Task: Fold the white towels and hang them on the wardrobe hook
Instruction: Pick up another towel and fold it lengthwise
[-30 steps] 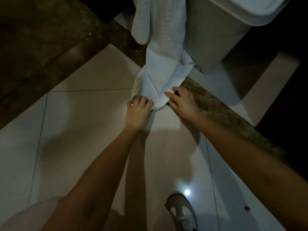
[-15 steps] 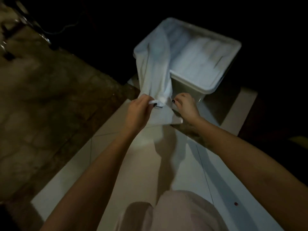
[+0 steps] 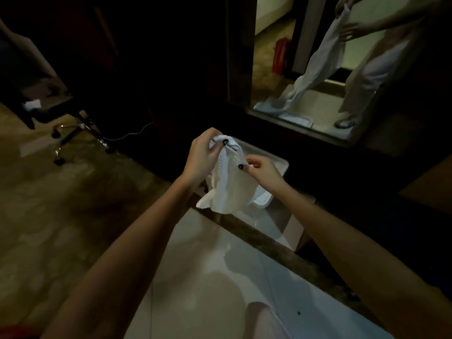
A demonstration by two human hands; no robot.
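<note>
A white towel hangs in the air in front of me, above a pale plastic basket. My left hand grips its top corner, where a small label shows. My right hand pinches the towel's edge a little lower and to the right. The towel's lower part droops between my forearms and hides much of the basket. No wardrobe hook is visible in the dark.
A mirror at the upper right reflects me holding the long towel over the basket. A wheeled office chair stands at the left on the brown floor. Pale floor tiles lie under me, beside dark furniture.
Both hands have lifted the towel's end from the floor to chest height, and my view has risen from the floor toward the mirror and chair.
</note>
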